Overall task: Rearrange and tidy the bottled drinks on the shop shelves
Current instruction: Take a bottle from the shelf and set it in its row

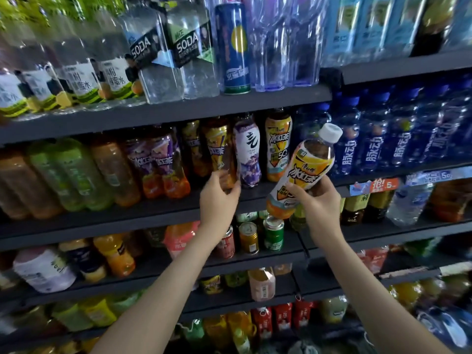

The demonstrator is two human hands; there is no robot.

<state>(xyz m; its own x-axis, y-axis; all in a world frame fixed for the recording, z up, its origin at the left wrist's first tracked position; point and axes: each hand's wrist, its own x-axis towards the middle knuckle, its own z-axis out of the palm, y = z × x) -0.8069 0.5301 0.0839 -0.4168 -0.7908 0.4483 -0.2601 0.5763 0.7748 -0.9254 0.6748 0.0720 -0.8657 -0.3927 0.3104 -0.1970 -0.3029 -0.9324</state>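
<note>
Right grip (319,203) grasps a tilted, white-capped 冰红茶 bottle (306,172); left grip (218,200) grasps a shelved yellow-labelled bottle (218,146).

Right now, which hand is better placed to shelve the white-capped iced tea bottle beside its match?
Right. The right hand grips the white-capped iced tea bottle, tilted in front of the shelf near the matching bottle. The left hand is occupied, holding a yellow-labelled bottle standing on the shelf.
</note>
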